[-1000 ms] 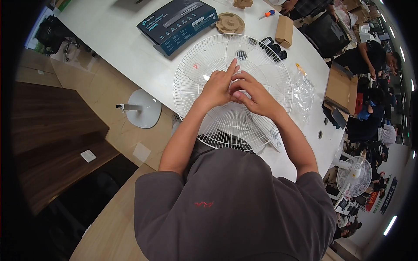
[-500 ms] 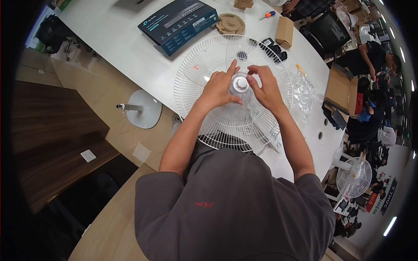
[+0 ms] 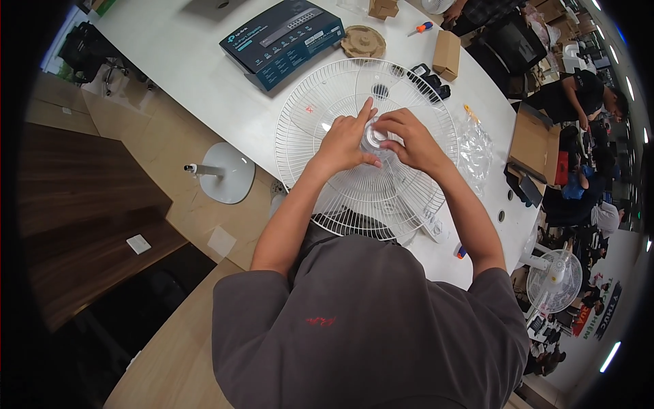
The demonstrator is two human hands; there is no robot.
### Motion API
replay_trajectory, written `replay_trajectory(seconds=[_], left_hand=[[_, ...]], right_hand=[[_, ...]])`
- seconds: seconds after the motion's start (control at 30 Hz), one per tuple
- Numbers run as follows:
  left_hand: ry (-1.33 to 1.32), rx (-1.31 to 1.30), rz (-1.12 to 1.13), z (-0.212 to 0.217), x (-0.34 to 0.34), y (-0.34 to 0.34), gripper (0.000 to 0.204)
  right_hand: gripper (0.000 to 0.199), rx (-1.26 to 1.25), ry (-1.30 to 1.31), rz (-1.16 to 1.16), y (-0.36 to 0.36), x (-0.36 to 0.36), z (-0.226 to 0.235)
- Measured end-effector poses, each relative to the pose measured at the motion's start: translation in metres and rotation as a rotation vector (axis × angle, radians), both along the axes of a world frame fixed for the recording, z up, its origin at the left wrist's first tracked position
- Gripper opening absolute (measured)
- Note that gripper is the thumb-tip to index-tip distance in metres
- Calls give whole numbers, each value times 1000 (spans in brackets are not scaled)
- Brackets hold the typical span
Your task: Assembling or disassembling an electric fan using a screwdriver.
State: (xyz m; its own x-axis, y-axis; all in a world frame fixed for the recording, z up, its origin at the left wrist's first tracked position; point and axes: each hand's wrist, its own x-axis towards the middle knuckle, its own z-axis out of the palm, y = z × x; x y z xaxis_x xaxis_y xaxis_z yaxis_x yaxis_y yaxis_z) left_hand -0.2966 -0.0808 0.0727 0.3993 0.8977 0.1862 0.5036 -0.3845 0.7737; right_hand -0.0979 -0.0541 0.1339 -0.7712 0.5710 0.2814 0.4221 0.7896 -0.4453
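A round white wire fan grille [image 3: 289,168] lies at the table's near edge, in front of my body. Clear fan blades [image 3: 315,125] show at its middle, around a pale hub with a round white knob [image 3: 374,139]. My left hand [image 3: 342,144] rests beside the hub on its left, index finger stretched away from me and thumb reaching along the near side. From the right, my right hand [image 3: 413,143] curls over the knob, fingertips and thumb closed about its edge. Those fingers cover part of the knob.
Beyond the grille are a dark blue box [image 3: 283,44], a brown round piece [image 3: 363,41], a screwdriver [image 3: 424,27], a small carton [image 3: 446,54] and black parts [image 3: 429,82]. Clear plastic wrapping [image 3: 475,153] lies right. A white stand base [image 3: 228,174] is on the floor; people work far right.
My right hand has come in to the left and closed its fingers over the knob. The left hand has stayed nearly where it was. A blue-and-orange handle now shows beside my right forearm.
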Motion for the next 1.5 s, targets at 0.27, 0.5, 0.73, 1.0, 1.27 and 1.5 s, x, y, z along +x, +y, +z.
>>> replay_trajectory(seconds=[0.27, 0.5, 0.73, 1.0, 1.27, 1.5], left_hand=[[-20, -55, -9, 4, -1, 1, 140], [-15, -34, -86, -4, -7, 6, 142], [80, -154, -43, 5, -6, 6, 141], [54, -68, -43, 3, -4, 6, 141], [-2, -7, -41, 2, -4, 5, 141], [8, -22, -30, 5, -4, 4, 140]], right_hand=[[23, -68, -263, -299, -14, -15, -2], [20, 90, -242, 281, -2, -12, 5], [27, -85, -125, -92, -8, -10, 27], [37, -30, -182, -25, -2, -3, 10], [31, -169, -143, -142, -1, -7, 8], [32, -129, -61, -318, -9, -16, 22]])
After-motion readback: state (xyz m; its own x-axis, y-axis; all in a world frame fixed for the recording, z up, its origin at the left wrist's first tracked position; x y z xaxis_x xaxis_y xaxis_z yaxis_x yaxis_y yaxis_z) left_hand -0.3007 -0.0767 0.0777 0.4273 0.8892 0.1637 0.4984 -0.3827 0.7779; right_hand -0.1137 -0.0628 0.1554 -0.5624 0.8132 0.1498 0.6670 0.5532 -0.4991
